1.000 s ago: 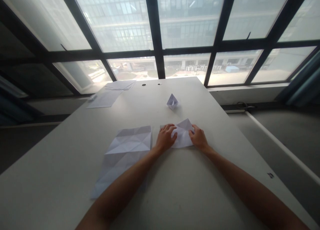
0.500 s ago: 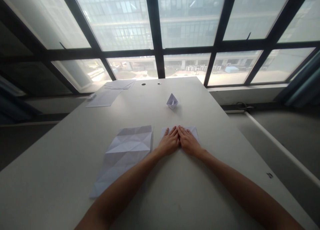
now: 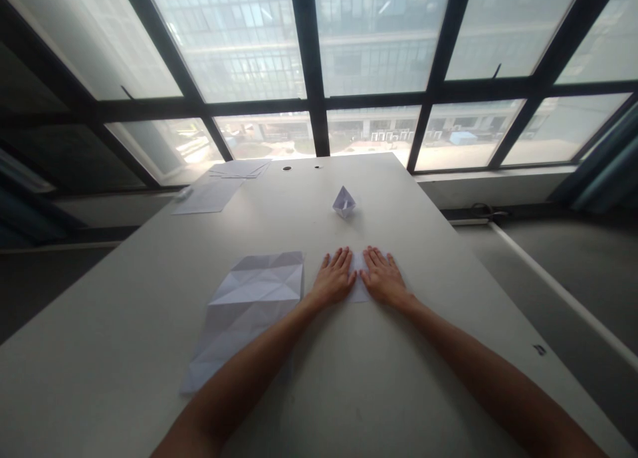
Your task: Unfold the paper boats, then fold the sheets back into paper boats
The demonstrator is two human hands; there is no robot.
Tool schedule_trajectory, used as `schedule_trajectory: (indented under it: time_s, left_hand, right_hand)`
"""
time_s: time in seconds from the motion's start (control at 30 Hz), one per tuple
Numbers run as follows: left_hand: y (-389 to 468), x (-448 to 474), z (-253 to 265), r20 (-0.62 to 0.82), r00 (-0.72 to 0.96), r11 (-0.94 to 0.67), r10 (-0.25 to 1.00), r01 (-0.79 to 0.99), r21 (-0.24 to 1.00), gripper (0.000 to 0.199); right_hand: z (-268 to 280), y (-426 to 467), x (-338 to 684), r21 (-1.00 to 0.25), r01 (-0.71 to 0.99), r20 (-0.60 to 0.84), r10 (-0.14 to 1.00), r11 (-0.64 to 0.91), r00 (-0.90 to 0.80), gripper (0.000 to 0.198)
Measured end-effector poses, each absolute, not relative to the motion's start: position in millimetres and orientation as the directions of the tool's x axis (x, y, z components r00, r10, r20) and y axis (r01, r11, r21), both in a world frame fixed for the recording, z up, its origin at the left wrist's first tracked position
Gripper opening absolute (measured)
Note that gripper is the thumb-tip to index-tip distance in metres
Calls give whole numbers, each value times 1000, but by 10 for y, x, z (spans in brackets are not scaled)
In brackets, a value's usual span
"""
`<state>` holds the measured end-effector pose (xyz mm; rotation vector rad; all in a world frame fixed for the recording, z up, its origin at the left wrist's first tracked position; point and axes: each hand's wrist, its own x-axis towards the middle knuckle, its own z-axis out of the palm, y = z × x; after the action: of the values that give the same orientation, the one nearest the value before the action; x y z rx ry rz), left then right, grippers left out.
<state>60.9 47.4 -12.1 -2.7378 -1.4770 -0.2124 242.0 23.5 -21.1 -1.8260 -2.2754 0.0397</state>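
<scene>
Under both palms lies a small sheet of white paper (image 3: 359, 286), flat on the white table; only its middle strip shows between the hands. My left hand (image 3: 336, 276) rests flat on the sheet's left part, fingers stretched forward. On the right part my right hand (image 3: 383, 276) lies flat too, its fingers pointing away. Left of them is a larger creased sheet of paper (image 3: 259, 292) with fold lines across it, partly behind my left forearm. Beyond the hands stands a folded paper boat (image 3: 343, 203).
Several flat paper sheets (image 3: 209, 195) lie at the table's far left, with a small whitish item (image 3: 184, 193) beside them. A dark mark (image 3: 539, 349) sits near the right edge of the table (image 3: 423, 391). Large windows (image 3: 371, 39) rise behind the far edge.
My hands have slid apart, the left one leftward and the right one rightward, uncovering the middle of the small sheet. The boat and the creased sheet stay in place.
</scene>
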Motion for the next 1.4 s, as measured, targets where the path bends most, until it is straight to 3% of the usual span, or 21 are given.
schedule_trajectory:
  time_s: [0.33, 0.53, 0.7, 0.8, 0.9, 1.1, 1.4]
  left_hand:
    - [508, 548, -109, 123, 435, -440, 892, 898, 18, 62]
    - [526, 565, -87, 154, 397, -410, 905, 909, 67, 63]
    - [484, 599, 20, 251, 512, -541, 821, 839, 56, 63]
    - [448, 628, 18, 214, 596, -623, 774, 778, 82, 63]
    - [436, 641, -23, 152, 633, -649, 759, 752, 114, 64]
    - [441, 642, -52, 145, 634, -650, 759, 751, 118, 64]
    - [452, 650, -62, 114, 618, -628, 778, 770, 114, 61]
  right_hand:
    - [-227, 320, 2553, -143, 983, 155, 983, 117, -95, 63]
    - [-212, 326, 2551, -160, 982, 156, 985, 99, -74, 63]
    - [-195, 316, 2530, -168, 980, 170, 982, 107, -78, 61]
    - [-163, 300, 2520, -175, 978, 174, 981, 113, -83, 60]
    - [-114, 276, 2504, -183, 972, 215, 971, 145, -105, 57]
    - [-72, 228, 2416, -251, 875, 220, 904, 415, -366, 55]
    - [-127, 236, 2406, -272, 892, 167, 931, 361, -325, 59]
